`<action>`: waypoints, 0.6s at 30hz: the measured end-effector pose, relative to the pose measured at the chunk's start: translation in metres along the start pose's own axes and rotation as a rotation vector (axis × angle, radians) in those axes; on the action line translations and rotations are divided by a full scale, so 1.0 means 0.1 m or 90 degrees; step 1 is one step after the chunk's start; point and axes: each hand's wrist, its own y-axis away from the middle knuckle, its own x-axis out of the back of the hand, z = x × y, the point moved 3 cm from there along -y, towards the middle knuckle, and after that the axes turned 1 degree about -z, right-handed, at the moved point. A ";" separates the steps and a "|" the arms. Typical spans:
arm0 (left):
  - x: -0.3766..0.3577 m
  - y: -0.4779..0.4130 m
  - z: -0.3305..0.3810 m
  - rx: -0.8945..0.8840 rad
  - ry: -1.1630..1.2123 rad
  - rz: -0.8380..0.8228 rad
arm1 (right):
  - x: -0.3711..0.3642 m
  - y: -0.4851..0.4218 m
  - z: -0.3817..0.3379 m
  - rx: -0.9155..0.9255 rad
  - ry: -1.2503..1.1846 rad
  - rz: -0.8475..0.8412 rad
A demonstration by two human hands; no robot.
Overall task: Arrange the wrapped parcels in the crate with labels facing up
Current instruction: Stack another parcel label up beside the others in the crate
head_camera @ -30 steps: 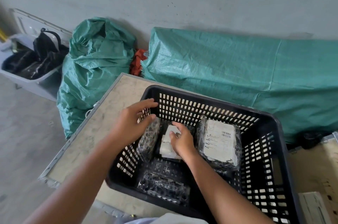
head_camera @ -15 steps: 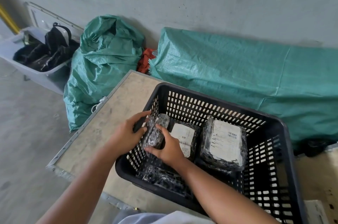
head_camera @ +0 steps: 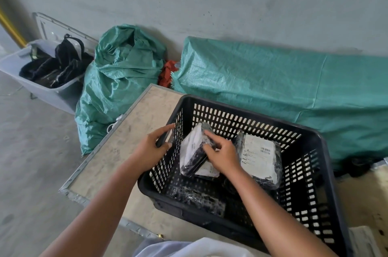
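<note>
At the bottom of the frame both forearms are reaching up into the black crate (head_camera: 327, 164), which is sitting on a board-topped platform (head_camera: 134, 130) at centre. Nearest the viewer, a dark wrapped parcel (head_camera: 197, 198) is lying flat on the crate floor with no label showing. Just above it, the right hand (head_camera: 222, 154) is clamping its fingers over the top edge of a tilted parcel (head_camera: 194, 151), which is standing on its lower edge with its white label facing left; half a second ago this parcel was leaning against the left wall, gripped by both hands. The left hand (head_camera: 152, 147) has since let go and is now closing on the crate's left rim, likely steadying it. Under the tilted parcel a second label (head_camera: 206, 170) is peeking out, and right of centre a labelled parcel (head_camera: 258, 156) is already lying face up. The turn appears half done: the label is found but not yet facing up. Farther off, along the wall in the upper half, a green sack (head_camera: 121, 80), a green tarp (head_camera: 283, 88) and a grey tub (head_camera: 50, 76) are sitting untouched.
</note>
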 end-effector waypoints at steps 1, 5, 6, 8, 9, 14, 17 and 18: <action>0.01 -0.01 0.04 -0.013 -0.067 -0.012 | 0.09 0.05 -0.07 0.019 -0.006 -0.004; 0.05 -0.05 0.37 -0.109 -0.219 -0.003 | 0.54 0.24 -0.41 0.077 0.002 -0.012; 0.06 -0.05 0.48 -0.130 -0.174 0.000 | 0.67 0.29 -0.51 0.087 -0.004 -0.010; 0.03 -0.05 0.66 -0.135 -0.047 -0.037 | 0.91 0.39 -0.70 0.119 -0.014 -0.007; 0.01 -0.05 0.73 -0.130 0.018 -0.066 | 1.01 0.43 -0.78 0.137 -0.019 -0.015; -0.09 -0.01 1.02 -0.165 0.305 -0.215 | 1.39 0.59 -1.04 0.158 -0.102 -0.072; -0.17 0.05 1.11 -0.159 0.385 -0.272 | 1.54 0.62 -1.07 0.131 -0.146 -0.068; -0.21 0.07 1.12 -0.147 0.409 -0.278 | 1.56 0.63 -1.06 0.126 -0.149 -0.063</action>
